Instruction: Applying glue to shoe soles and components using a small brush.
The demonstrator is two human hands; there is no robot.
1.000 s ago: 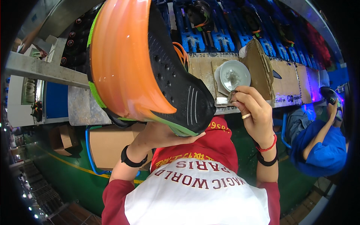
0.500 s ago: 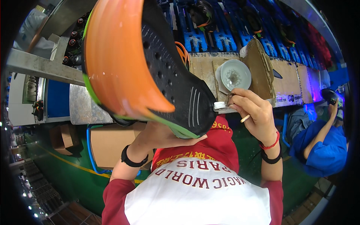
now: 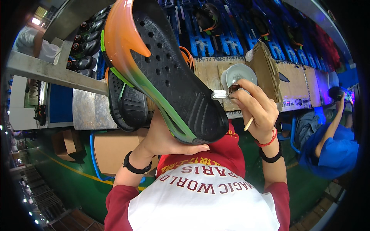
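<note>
My left hand (image 3: 163, 133) holds a large shoe sole (image 3: 175, 90) from below at its near end. Its black face, dotted with round holes, is turned up toward me; the side wall fades from orange to green. My right hand (image 3: 257, 109) is closed around a brush (image 3: 220, 94) with white bristles and a thin wooden handle. The bristles are at the sole's right edge; whether they touch it I cannot tell. Just beyond the right hand stands a white bowl (image 3: 253, 74), whose contents are partly hidden by the fingers.
Left of the held sole, more black soles (image 3: 133, 106) lie on the bench. An upright cardboard flap (image 3: 266, 63) stands beside the bowl. Blue racks (image 3: 202, 44) carrying shoe parts run along the back. At right, a co-worker in blue (image 3: 327, 154) handles a dark piece.
The sole has tilted back and swung slightly right, showing more of its black face and less orange side. My right hand and the brush have shifted a little left and away from me.
</note>
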